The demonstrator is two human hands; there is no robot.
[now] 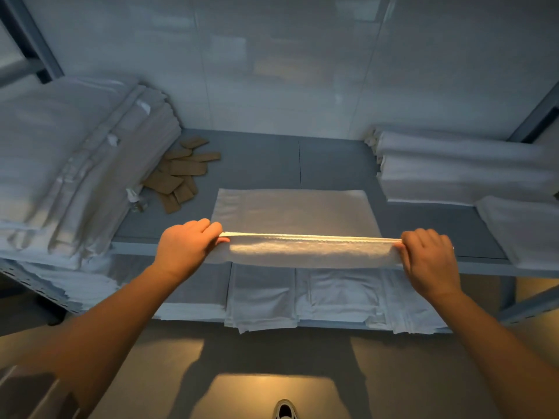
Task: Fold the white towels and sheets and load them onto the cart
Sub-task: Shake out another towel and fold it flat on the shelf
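Both hands, left hand [184, 246] and right hand [429, 255], pinch towel [302, 252] over shelf [260, 164].

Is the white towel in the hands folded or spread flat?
Partly folded: the towel lies flat on the shelf, near edge doubled and pinched by left hand and right hand.

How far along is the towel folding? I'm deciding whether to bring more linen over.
Folded white stacks already sit on the shelf, a tall stack at left and a smaller stack at right. In hand: the left hand and right hand pinch the near edge of one towel, mid-fold. No cart is in view, so loading looks not yet done.
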